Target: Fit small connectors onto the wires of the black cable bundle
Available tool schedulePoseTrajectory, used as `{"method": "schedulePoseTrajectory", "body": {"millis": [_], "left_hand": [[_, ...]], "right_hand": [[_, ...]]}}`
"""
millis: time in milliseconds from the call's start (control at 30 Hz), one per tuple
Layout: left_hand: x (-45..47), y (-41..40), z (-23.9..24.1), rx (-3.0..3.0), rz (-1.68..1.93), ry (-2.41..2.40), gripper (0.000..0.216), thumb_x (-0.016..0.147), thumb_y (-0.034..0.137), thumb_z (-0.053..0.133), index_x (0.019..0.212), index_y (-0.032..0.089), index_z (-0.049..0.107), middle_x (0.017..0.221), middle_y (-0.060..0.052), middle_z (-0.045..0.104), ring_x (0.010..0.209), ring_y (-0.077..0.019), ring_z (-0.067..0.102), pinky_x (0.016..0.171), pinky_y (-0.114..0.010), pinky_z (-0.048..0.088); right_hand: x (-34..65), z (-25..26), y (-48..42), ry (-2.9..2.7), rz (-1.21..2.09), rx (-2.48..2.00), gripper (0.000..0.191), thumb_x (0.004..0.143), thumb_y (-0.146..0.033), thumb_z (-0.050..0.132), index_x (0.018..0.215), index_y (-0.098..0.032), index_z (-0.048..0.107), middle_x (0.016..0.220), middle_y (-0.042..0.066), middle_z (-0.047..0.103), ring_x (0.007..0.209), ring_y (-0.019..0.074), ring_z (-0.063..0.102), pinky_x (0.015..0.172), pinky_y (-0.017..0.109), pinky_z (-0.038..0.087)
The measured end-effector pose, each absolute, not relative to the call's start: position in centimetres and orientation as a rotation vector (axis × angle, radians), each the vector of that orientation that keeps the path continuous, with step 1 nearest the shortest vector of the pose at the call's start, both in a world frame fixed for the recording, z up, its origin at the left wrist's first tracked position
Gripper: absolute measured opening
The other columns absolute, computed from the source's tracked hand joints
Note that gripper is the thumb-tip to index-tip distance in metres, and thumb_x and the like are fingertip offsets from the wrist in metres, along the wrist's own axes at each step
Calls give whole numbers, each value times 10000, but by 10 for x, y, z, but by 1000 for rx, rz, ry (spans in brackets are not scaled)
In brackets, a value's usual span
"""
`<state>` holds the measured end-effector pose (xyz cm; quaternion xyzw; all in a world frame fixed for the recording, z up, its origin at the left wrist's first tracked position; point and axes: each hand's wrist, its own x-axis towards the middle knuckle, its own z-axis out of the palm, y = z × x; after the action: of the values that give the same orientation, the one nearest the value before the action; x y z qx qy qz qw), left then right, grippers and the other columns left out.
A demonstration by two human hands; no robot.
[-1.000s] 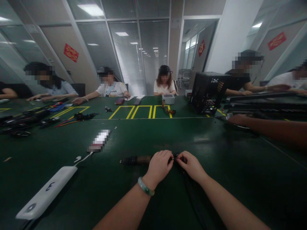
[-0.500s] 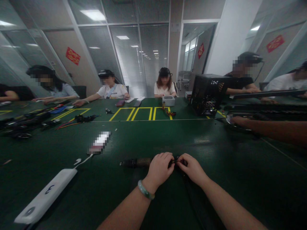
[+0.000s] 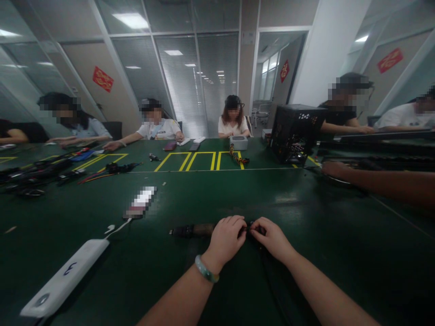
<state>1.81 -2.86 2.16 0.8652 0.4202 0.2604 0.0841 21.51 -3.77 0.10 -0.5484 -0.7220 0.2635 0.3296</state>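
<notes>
A dark cylindrical tool (image 3: 200, 230) lies on the green table, with a brownish body and a stepped black nose ending in a small light tip at the left. My left hand (image 3: 227, 237), with a jade-coloured bangle at its wrist, is closed over the tool's right end. Close by, my right hand (image 3: 272, 236) pinches at that end, thumb and fingertips together. The fingertips of both hands nearly meet, and what lies between them is too small and dark to make out. A black cable (image 3: 273, 290) runs from beneath my right hand toward me.
A white power strip (image 3: 68, 276) marked 3 lies left, its cord near a blurred-out phone (image 3: 142, 201). Bundled cables (image 3: 34, 174) lie far left. A black computer case (image 3: 294, 133) and a grey power supply (image 3: 238, 142) stand ahead. A co-worker's hand (image 3: 335, 171) reaches in from the right.
My hands keep nearly the same place and grip. At the right, the co-worker's hand has shifted slightly left, and the long dark panel behind it sits lower and flatter.
</notes>
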Motion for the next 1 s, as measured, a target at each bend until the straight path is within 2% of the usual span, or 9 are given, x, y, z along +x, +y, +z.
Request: {"method": "schedulePoseTrajectory", "body": {"millis": [200,600,1000], "left_hand": [[20,-29,19,2573,813,1264,111,862,207,593,971,230,590,1172,-33,603,1092,-227,547,935,-398,427],[19,-27,17,2576,801,1260,108,852,193,632,945,246,618,1159,-3,616,1073,-204,558,926,-372,422],[21,-27,20,2623,749,1244,173,870,191,619,1030,257,605,1142,-6,624,1064,-203,563,911,-367,431]], "right_hand": [[215,5,-39,-1855,716,-1419,67,852,-260,597,825,-213,636,842,8,598,759,165,536,660,269,402],[216,2,-38,-1840,711,-1454,58,822,-223,589,769,-201,598,764,-10,564,697,153,519,612,255,385],[213,2,-38,-1877,698,-1475,117,854,-290,599,780,-215,649,798,-5,598,723,156,550,644,266,394]]}}
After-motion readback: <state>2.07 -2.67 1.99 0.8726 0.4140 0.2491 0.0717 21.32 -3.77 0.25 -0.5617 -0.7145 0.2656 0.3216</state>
